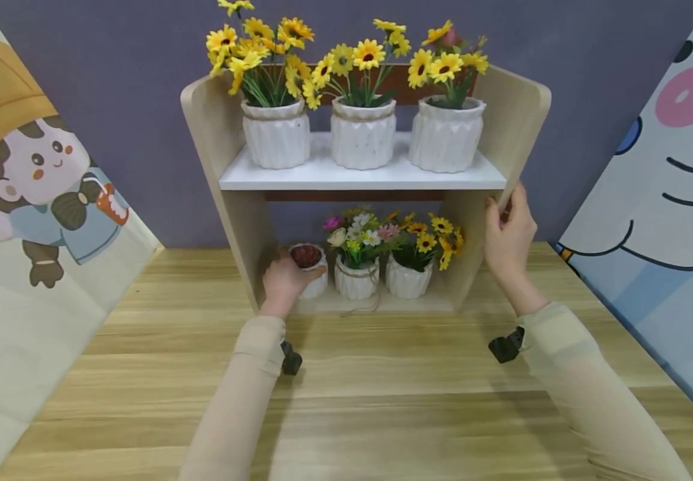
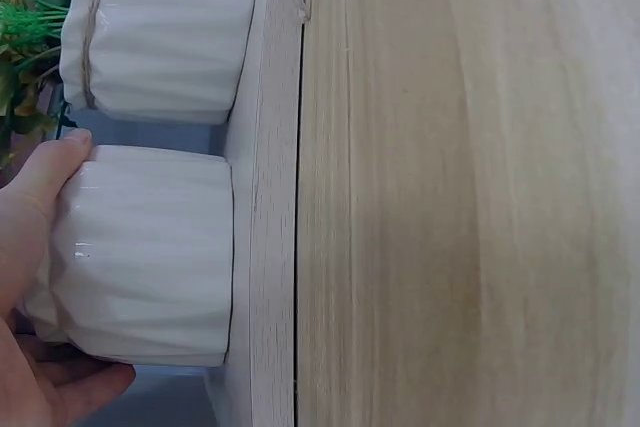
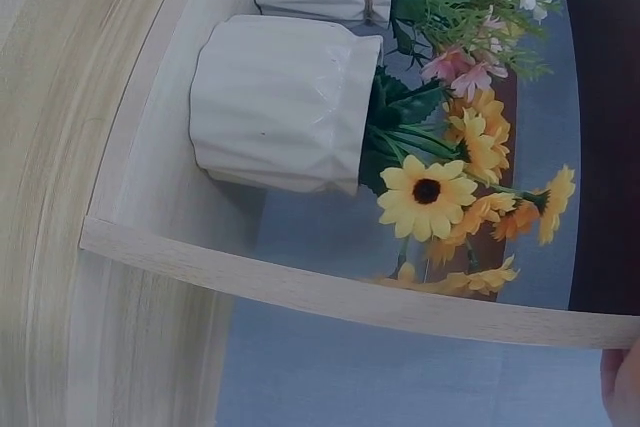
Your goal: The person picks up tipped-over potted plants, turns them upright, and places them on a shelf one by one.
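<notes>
My left hand [image 1: 286, 280] grips a white ribbed pot [image 1: 315, 286] with a dark red plant in it, at the left end of the lower shelf. The left wrist view shows the thumb at the rim of this pot [image 2: 150, 257] and fingers around its far side; its base is close on the shelf board. With my right hand [image 1: 510, 237] I hold the right side panel [image 1: 520, 123] of the wooden shelf unit, below the upper board. Only a bit of that hand shows at the panel edge [image 3: 400, 305] in the right wrist view.
Beside the held pot stand a pot with mixed flowers [image 1: 356, 280] and twine, and a pot of yellow flowers [image 1: 408, 280]. Three more flower pots, one of them in the middle [image 1: 363, 137], line the upper board [image 1: 364, 179]. The unit stands on a wood-grain table [image 1: 394, 401].
</notes>
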`<state>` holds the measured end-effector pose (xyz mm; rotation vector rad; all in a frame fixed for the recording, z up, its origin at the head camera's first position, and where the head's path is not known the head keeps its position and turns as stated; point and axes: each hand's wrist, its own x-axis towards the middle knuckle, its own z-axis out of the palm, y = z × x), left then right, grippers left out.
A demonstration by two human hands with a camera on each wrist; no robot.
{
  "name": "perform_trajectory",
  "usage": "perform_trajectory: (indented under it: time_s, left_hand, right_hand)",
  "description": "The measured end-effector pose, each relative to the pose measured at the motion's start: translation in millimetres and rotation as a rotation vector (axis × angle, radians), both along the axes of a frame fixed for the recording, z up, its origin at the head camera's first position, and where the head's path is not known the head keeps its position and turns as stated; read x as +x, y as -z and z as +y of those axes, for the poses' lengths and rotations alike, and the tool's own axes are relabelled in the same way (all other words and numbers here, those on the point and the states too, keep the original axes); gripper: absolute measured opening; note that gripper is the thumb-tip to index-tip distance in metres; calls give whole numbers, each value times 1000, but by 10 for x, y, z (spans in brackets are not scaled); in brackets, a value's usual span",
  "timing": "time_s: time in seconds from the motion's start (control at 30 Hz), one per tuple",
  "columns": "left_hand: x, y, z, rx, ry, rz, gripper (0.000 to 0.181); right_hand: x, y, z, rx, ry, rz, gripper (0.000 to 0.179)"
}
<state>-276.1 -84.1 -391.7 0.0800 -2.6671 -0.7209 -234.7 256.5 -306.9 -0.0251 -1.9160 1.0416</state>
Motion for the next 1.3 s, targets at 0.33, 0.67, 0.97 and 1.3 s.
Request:
perform_trajectory:
  time_s: [0.33,0.67,0.97,1.3]
  left_hand:
    - [-39,-15,52,31,0,-64,99]
    - [37,-82,-13,-47,56,-76,104]
    - [165,-120,-134,-97,175,149,77]
    - [418,-186,-203,-188,267,175,70]
  right_hand:
    - [-18,9,17,-4,-7,4,38]
    - [78,-55,35,-13,-60,-65,45]
    - [267,90,-3,71,-98,25,70]
    - [366,470,-119,443,-93,209,65]
